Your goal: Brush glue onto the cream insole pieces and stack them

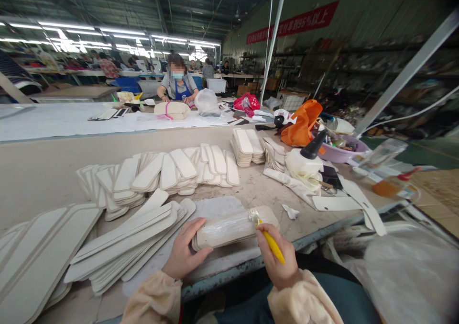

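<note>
My left hand point(184, 254) grips the near left end of a small stack of cream oblong pieces point(229, 227), thumb on top, near the table's front edge. My right hand point(276, 259) is closed around a yellow-handled brush point(271, 243). The brush's bristles rest on the top piece, which looks wet and glossy with glue. The stack lies on a pale work board point(215, 206).
Fanned rows of long cream strips point(129, 242) lie to the left, shorter pieces point(168, 171) behind. A white glue bottle with black nozzle point(304, 161), an orange bag point(301, 123) and a purple basin point(340, 154) stand at right. A person point(177, 82) works at the far table.
</note>
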Demonstrator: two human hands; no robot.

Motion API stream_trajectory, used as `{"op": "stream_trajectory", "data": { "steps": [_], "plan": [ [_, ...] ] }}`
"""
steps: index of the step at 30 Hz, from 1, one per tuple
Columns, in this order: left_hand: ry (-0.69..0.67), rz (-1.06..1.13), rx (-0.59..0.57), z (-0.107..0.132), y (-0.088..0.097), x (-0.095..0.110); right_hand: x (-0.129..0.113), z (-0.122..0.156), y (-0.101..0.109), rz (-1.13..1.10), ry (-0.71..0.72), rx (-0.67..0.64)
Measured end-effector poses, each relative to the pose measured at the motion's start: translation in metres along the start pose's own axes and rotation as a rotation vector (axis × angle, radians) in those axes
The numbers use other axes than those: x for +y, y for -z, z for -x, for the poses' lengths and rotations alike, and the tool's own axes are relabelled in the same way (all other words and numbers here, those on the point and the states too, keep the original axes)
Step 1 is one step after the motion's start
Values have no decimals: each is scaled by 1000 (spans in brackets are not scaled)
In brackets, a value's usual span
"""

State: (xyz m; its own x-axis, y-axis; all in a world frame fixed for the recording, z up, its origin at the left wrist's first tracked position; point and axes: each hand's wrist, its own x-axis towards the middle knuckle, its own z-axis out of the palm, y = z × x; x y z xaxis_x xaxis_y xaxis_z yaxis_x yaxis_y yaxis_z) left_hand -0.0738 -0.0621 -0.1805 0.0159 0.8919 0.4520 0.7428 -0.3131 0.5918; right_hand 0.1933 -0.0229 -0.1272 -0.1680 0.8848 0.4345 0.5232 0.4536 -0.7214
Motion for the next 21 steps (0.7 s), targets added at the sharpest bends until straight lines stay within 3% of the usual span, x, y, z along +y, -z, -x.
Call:
{"op": "stream_trajectory", "data": {
  "steps": [21],
  "plan": [
    [13, 48, 28, 0, -1, -1, -3, 11, -8, 55, 66, -35]
  ]
}}
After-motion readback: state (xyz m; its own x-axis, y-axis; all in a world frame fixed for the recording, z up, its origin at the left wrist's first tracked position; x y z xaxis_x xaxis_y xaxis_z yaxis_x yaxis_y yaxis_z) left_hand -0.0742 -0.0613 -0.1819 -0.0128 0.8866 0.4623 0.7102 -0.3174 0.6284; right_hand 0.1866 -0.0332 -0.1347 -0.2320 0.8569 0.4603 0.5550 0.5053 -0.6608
